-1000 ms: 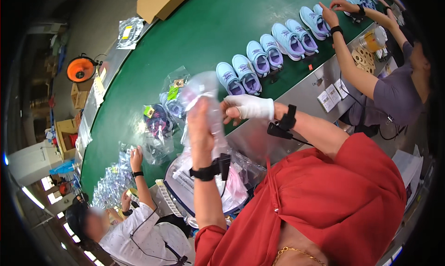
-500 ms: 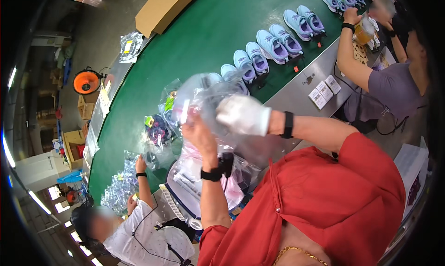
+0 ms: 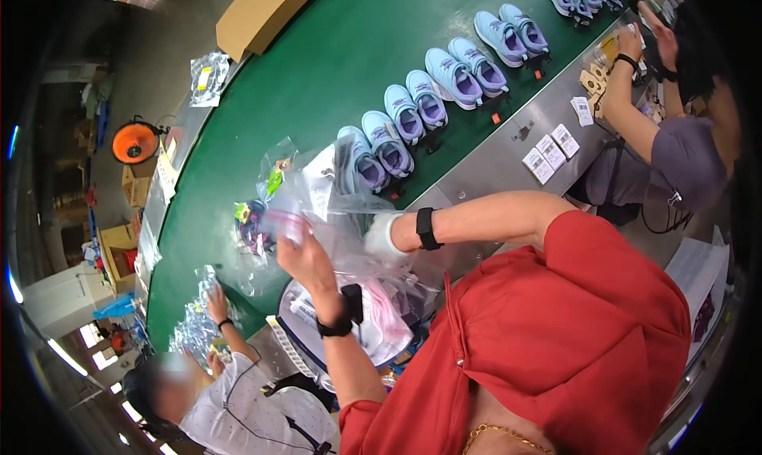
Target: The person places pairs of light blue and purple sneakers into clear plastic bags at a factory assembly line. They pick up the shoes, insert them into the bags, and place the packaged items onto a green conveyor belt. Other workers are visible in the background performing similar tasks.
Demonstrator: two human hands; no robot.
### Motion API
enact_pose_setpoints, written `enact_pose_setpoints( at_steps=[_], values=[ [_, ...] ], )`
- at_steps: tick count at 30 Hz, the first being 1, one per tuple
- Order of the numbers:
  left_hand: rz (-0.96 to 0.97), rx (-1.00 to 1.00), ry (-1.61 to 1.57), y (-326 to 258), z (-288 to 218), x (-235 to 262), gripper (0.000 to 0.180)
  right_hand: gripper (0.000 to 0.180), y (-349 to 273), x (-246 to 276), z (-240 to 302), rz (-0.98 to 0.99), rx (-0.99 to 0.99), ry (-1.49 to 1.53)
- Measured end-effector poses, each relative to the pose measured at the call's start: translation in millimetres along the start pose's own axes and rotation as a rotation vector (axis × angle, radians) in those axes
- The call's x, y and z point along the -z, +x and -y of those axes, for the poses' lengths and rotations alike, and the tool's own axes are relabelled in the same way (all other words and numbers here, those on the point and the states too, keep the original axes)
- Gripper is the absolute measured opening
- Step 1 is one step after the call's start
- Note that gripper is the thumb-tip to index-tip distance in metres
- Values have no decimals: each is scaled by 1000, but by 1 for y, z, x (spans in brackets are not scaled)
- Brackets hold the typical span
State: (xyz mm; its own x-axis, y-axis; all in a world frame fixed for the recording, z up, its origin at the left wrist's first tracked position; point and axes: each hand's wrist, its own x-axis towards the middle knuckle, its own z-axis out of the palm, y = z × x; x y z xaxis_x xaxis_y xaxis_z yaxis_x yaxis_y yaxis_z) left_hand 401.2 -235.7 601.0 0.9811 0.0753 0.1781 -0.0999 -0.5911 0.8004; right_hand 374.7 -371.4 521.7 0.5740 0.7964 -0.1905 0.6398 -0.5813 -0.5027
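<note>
Clear plastic bag (image 3: 345, 245): up in front of the body, between both hands, over near side of green surface (image 3: 238, 114). Bare left hand (image 3: 307, 263): fingers curled in, apparently pinching the bag by a pinkish strip (image 3: 284, 222) at its left edge. Blurred there; cannot tell exact finger placement. White-gloved right hand (image 3: 384, 234): at right side of bag, fingers mostly lost in film and blur. Cannot tell how far spread, whether gripping, whether inside or behind the film.

Handling, best guess: very light, thin, limp, no stiffness to speak of. Likely slick, apt to slide against glove fabric, apt to cling to itself. Could crease, or tear under a hard tug; not fragile otherwise. Best hold: edge pinch with bare fingertips, near the pinkish strip, other hand spreading the film. Avoid grabbing mid-panel; likely to bunch up.

Around: pair of pale-blue shoes (image 3: 386, 145) just beyond the bag, lined up with more pairs toward upper right. Bagged dark item (image 3: 252, 229) on the surface, near left hand, further left. Heap of pinkish and clear film (image 3: 389, 312) just below the hands.
</note>
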Motion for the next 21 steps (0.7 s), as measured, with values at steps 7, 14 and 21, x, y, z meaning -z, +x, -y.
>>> enact_pose_setpoints(
  at_steps=[7,14,21],
  values=[
    [-187,56,-181,25,-3,39,19,28,-50,87,-21,-991,19,750],
    [-119,140,-124,36,1,17,16,43,11,-41,-97,-193,-605,-9],
    [-158,163,-117,33,50,16,13,43,10,-13,-100,-374,-725,324]
  ],
)
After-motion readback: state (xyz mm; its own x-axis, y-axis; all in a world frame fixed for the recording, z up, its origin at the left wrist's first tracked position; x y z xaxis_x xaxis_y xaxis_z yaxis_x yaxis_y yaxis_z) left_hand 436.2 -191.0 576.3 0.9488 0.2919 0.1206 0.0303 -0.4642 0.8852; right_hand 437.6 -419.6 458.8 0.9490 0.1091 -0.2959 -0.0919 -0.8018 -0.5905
